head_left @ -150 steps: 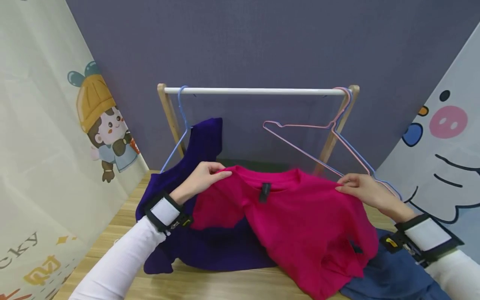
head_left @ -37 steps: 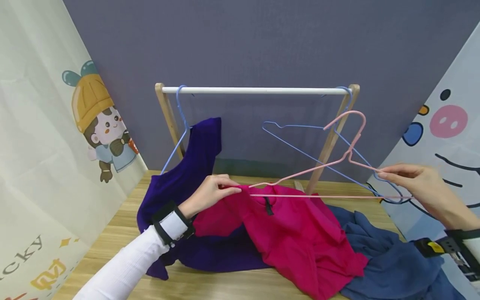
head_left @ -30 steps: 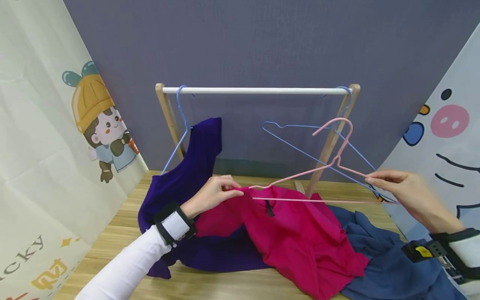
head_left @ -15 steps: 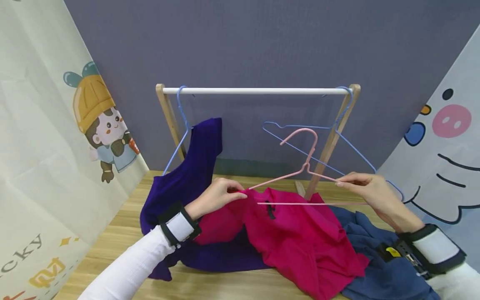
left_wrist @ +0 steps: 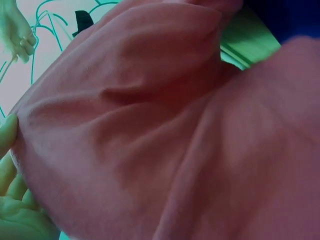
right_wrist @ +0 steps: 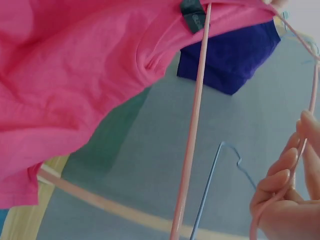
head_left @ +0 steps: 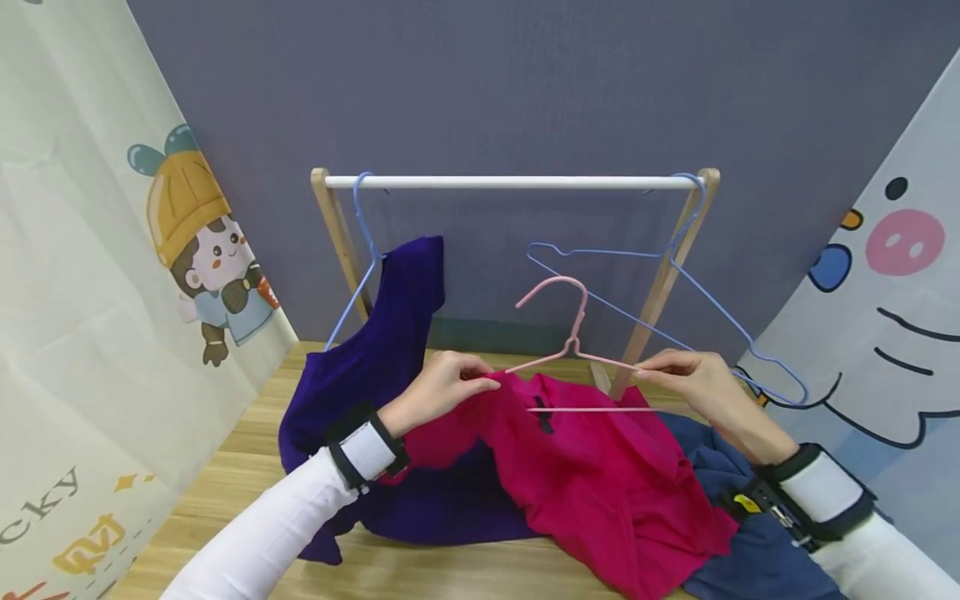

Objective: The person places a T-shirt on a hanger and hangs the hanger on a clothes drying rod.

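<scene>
My left hand (head_left: 446, 390) pinches the shoulder of a bright pink T-shirt (head_left: 600, 475) by the neckline. My right hand (head_left: 693, 392) pinches the right shoulder arm of a pink hanger (head_left: 576, 337). The hanger's left end goes into the shirt's neck opening and is hidden by cloth near my left fingers. Its hook stands up, pointing left, and its bottom bar crosses in front of the dark neck label (right_wrist: 193, 15). In the left wrist view the pink cloth fills most of the frame, with my left thumb (left_wrist: 7, 134) at its edge. The shirt's lower part lies bunched on the table.
Behind stands a rack with a white rail (head_left: 517, 182). A purple garment (head_left: 360, 358) hangs at its left on a blue hanger (head_left: 362, 217). A bare blue hanger (head_left: 712, 292) hangs at the right end. A dark blue garment (head_left: 772, 533) lies on the wooden table (head_left: 217, 508).
The right hand has let go of the shirt and taken the pink hanger from the rail. The hanger has moved left and down, its left end sliding into the neckline; the left hand keeps its pinch.
</scene>
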The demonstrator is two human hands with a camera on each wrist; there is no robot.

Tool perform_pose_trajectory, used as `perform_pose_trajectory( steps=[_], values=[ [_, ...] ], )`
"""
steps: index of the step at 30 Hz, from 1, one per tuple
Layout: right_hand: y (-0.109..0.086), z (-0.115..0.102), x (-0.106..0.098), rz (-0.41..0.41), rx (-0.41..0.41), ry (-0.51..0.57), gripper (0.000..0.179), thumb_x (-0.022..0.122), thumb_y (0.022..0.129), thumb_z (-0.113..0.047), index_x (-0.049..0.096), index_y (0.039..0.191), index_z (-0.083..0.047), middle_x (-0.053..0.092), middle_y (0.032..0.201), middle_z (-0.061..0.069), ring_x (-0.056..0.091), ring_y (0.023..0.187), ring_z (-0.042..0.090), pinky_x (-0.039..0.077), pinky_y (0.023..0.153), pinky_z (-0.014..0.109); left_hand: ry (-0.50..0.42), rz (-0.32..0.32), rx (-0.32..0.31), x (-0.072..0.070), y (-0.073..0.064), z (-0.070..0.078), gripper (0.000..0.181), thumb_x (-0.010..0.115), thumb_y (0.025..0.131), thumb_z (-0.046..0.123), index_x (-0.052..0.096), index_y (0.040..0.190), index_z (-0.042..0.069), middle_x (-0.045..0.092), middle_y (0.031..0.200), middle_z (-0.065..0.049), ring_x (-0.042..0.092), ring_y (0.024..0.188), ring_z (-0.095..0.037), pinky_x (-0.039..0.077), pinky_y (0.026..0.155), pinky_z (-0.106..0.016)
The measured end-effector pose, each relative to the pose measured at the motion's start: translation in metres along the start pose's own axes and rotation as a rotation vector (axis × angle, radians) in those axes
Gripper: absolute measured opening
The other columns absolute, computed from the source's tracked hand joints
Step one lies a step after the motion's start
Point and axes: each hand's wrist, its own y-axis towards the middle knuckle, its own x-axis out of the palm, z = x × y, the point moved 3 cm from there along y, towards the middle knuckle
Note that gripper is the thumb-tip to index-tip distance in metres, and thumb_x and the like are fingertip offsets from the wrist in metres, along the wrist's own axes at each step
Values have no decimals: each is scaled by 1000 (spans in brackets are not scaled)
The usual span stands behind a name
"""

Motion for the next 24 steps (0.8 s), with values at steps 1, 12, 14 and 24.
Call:
perform_pose_trajectory(
  steps=[1, 12, 14, 24],
  values=[
    [1, -2, 3, -2, -15, 5, 34, 61, 83, -33, 65, 102, -5, 64, 92, 1, 51, 87, 15, 43, 72, 28, -2, 4, 1, 0, 1, 1, 10, 67, 77, 13, 69, 81, 4, 66, 73, -2, 52, 62, -3, 44, 57, -18],
    [15, -12, 36, 5, -123, 108, 25, 67, 78, -22, 68, 91, 0, 59, 71, 3, 49, 59, 8, 39, 51, 22, -33, 69, -2, 6, 9, 10, 10, 68, 77, 14, 69, 82, 5, 66, 74, -1, 55, 62, -5, 45, 58, -18],
    [17, -13, 40, 7, -135, 108, 24, 68, 78, -21, 68, 91, 0, 55, 67, 4, 47, 55, 8, 39, 49, 22, -28, 77, -7, 7, 10, 11, 10, 68, 77, 14, 69, 82, 5, 66, 74, -2, 54, 61, -5, 45, 58, -18],
    [17, -13, 49, 30, -135, 62, 22, 68, 77, -21, 69, 91, -3, 63, 81, 3, 56, 68, 12, 43, 58, 20, -59, 65, -49, 7, 8, 8, 14, 67, 78, 16, 69, 88, 5, 67, 79, -2, 54, 66, -7, 45, 60, -19]
  ],
)
